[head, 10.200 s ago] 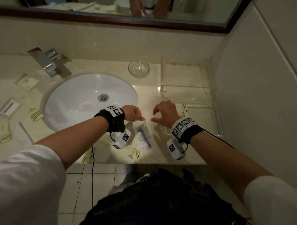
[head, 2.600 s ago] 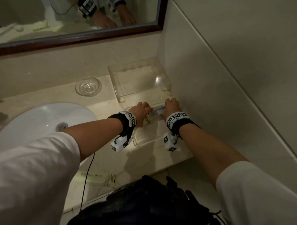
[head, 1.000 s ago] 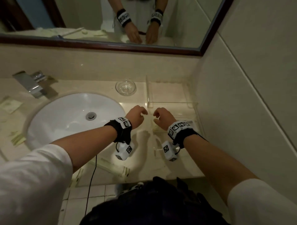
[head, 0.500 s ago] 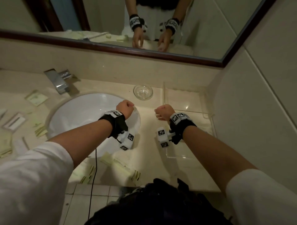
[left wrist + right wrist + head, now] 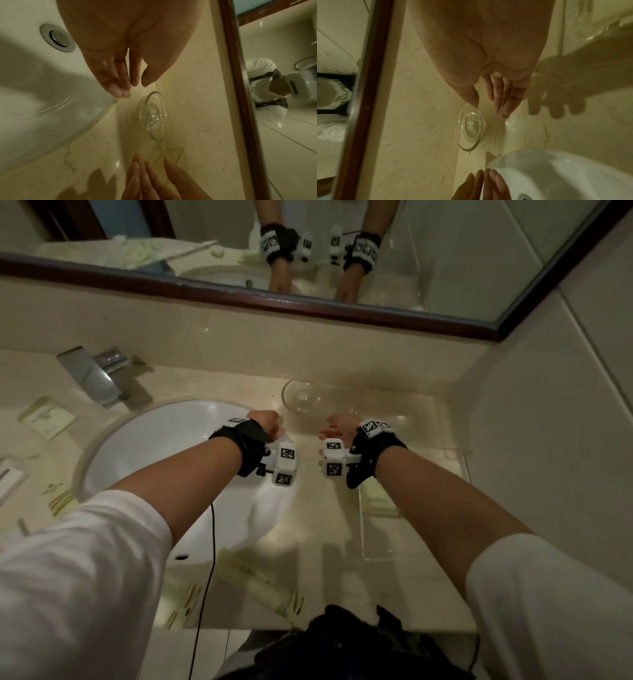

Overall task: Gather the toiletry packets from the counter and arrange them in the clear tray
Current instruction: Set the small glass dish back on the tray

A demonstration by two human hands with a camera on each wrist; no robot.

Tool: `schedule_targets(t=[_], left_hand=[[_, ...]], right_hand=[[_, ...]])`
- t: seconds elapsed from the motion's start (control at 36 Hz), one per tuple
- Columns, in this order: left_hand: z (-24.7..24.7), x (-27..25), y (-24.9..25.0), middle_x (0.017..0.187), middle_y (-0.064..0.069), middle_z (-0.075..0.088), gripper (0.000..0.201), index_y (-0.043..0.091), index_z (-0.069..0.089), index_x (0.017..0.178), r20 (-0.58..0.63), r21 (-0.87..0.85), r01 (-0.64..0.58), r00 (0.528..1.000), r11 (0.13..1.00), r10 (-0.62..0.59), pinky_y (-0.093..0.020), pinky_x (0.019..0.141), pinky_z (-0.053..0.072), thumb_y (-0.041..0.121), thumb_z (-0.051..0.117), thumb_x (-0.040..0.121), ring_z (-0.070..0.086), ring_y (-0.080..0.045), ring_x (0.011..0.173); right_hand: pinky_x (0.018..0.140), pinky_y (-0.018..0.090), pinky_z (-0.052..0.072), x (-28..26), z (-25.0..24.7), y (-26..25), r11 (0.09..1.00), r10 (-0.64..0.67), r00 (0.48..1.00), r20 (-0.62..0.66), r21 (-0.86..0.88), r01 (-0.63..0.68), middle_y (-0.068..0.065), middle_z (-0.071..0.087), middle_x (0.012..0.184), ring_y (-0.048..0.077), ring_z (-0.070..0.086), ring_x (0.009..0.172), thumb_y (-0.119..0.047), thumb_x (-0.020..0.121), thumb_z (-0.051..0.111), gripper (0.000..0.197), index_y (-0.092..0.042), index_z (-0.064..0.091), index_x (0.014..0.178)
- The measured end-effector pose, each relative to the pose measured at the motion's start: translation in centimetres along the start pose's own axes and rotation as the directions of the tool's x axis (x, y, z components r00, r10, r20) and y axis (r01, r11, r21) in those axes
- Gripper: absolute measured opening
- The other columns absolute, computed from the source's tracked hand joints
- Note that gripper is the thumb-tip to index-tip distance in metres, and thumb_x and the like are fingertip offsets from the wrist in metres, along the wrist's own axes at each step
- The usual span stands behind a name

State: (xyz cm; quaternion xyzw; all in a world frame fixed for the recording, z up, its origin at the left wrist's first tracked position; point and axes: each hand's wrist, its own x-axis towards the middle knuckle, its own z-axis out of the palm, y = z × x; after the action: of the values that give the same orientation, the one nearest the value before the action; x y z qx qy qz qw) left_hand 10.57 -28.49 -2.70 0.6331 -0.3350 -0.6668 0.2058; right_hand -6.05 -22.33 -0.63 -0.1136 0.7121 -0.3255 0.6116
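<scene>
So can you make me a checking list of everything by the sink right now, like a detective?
Surface: beige counter, dim light, hand shadows on it.
Job's things: clear tray at the right end, one packet visible inside; long packets at the front edge; more packets left of the sink.
Clutter: small glass dish behind the hands.
Hands: left hand and right hand are both above the counter, fingers straight, holding nothing.
Cables: a thin black wire hangs from the left wrist.
Surroundings: white sink, metal tap, mirror, tiled wall on the right.
</scene>
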Motion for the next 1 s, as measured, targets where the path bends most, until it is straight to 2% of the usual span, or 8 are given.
schedule_targets(t=[0.14,0.28,0.42,0.5,0.67,0.75,0.89,1.0], left_hand=[[0.3,1.3,0.4,0.059,-0.010,0.043,0.025,0.006,0.041,0.070,0.061,-0.087,0.025,0.998,0.996,-0.019,-0.016,0.034,0.040,0.003,0.044,0.095,0.043,-0.020,0.047],[0.9,2.7,1.1,0.070,-0.006,0.058,0.023,0.008,0.050,0.076,0.074,-0.071,0.009,0.997,0.997,-0.004,-0.019,0.048,0.052,0.015,0.046,0.098,0.058,-0.013,0.056],[1.3,3.8,1.5,0.073,-0.011,0.056,0.023,0.002,0.053,0.078,0.059,-0.020,-0.072,0.996,0.997,0.073,-0.017,0.039,0.050,0.017,0.054,0.096,0.055,-0.017,0.056],[1.3,4.2,1.6,0.074,-0.012,0.057,0.022,-0.002,0.057,0.083,0.065,0.043,-0.090,0.994,0.995,0.088,-0.016,0.041,0.050,0.015,0.052,0.096,0.054,-0.017,0.059],[1.3,4.6,1.5,0.069,-0.010,0.057,0.029,-0.014,0.055,0.118,0.055,0.092,-0.117,0.992,0.989,0.112,-0.020,0.053,0.053,0.003,0.050,0.095,0.057,-0.015,0.055],[1.5,4.5,1.6,0.080,-0.018,0.063,0.027,-0.013,0.058,0.114,0.051,0.123,-0.123,0.992,0.985,0.117,-0.021,0.056,0.054,0.003,0.050,0.094,0.060,-0.014,0.052],[1.3,4.2,1.7,0.083,-0.016,0.064,0.018,-0.006,0.065,0.086,0.056,0.273,-0.130,0.991,0.953,0.119,-0.035,0.080,0.053,0.007,0.053,0.090,0.059,-0.025,0.071],[1.4,3.5,2.0,0.056,-0.011,0.052,0.025,0.003,0.052,0.065,0.089,0.155,-0.130,0.989,0.979,0.118,-0.021,0.055,0.052,0.000,0.050,0.090,0.062,-0.021,0.057]], right_hand=[[0.084,0.042,0.051,2.1,1.0,0.0,0.999,0.028,0.999,-0.045,0.047,-0.025,0.009,0.056,0.057,0.020,0.054,0.057,-0.019,0.098,0.045,0.025,-0.007,0.048,0.077],[0.059,0.034,0.043,3.6,1.7,-0.6,0.994,0.036,0.999,-0.028,0.105,-0.033,0.007,0.050,0.071,0.015,0.048,0.048,-0.010,0.096,0.044,0.026,-0.007,0.047,0.070],[0.053,0.029,0.052,5.4,1.9,-0.8,0.995,0.028,1.000,-0.003,0.099,-0.027,0.003,0.064,0.065,0.011,0.059,0.039,-0.023,0.095,0.055,0.026,-0.006,0.061,0.076],[0.076,0.031,0.056,6.6,1.9,-0.8,0.998,0.000,1.000,0.017,0.061,-0.001,0.003,0.072,0.066,0.015,0.065,0.058,-0.022,0.088,0.064,0.028,-0.009,0.074,0.066],[0.082,0.040,0.052,7.8,2.3,-0.7,0.997,-0.031,1.000,0.005,-0.066,0.032,0.008,0.074,0.081,0.023,0.064,0.075,-0.023,0.075,0.072,0.015,-0.009,0.077,0.071],[0.071,0.034,0.053,7.7,2.7,-1.1,0.998,-0.041,0.999,-0.012,-0.038,0.040,0.009,0.069,0.077,0.022,0.062,0.071,-0.009,0.084,0.065,0.008,-0.005,0.071,0.080],[0.085,0.031,0.055,7.6,2.7,-0.6,0.992,-0.126,0.992,-0.007,0.004,0.126,0.004,0.057,0.090,0.017,0.061,0.084,-0.005,0.093,0.051,0.016,-0.016,0.052,0.081],[0.062,0.027,0.054,7.1,2.8,-0.2,0.974,-0.214,0.975,-0.064,0.054,0.218,0.011,0.060,0.077,0.018,0.061,0.063,-0.005,0.096,0.048,0.023,-0.009,0.056,0.075]])
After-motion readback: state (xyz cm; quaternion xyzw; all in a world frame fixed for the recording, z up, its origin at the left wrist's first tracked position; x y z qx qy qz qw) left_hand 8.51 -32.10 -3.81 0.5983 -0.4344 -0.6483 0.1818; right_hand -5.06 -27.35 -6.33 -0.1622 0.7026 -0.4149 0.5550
